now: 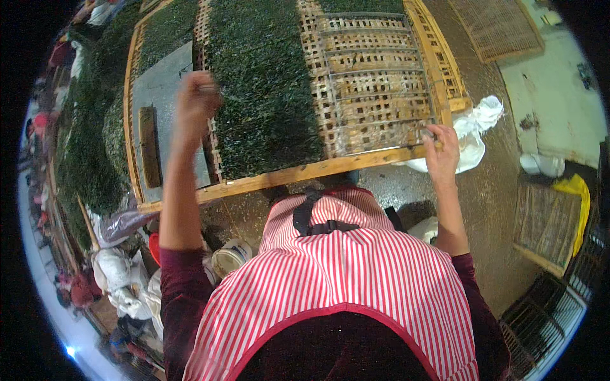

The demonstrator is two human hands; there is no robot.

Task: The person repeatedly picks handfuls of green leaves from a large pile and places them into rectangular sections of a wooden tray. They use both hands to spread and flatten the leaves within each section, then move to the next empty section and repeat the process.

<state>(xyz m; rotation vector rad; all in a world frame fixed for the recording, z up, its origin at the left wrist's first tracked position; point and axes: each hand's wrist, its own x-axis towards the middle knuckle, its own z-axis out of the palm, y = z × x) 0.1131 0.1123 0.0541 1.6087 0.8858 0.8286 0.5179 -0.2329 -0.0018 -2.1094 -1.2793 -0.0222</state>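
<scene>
My left hand point(198, 100) is raised over the far right part of a flat grey board point(170, 82); its fingers look curled but are blurred, and what they hold, if anything, is hidden. A wooden bar point(149, 146) lies along the board's left side. My right hand point(443, 149) is closed on the near right corner of a thin metal wire frame point(375, 72), which lies over the bare woven part of a large wood-edged tray point(286, 180). Between board and frame, a broad strip of dark green shredded leaf point(260, 95) covers the weave.
More dark green leaf point(92, 127) is heaped left of the tray. A white sack point(476, 136) lies beyond its right corner. A white bucket point(230, 257) stands below the near edge. Other woven trays point(499, 28) stand at the right, and white bags point(117, 273) lie at the left.
</scene>
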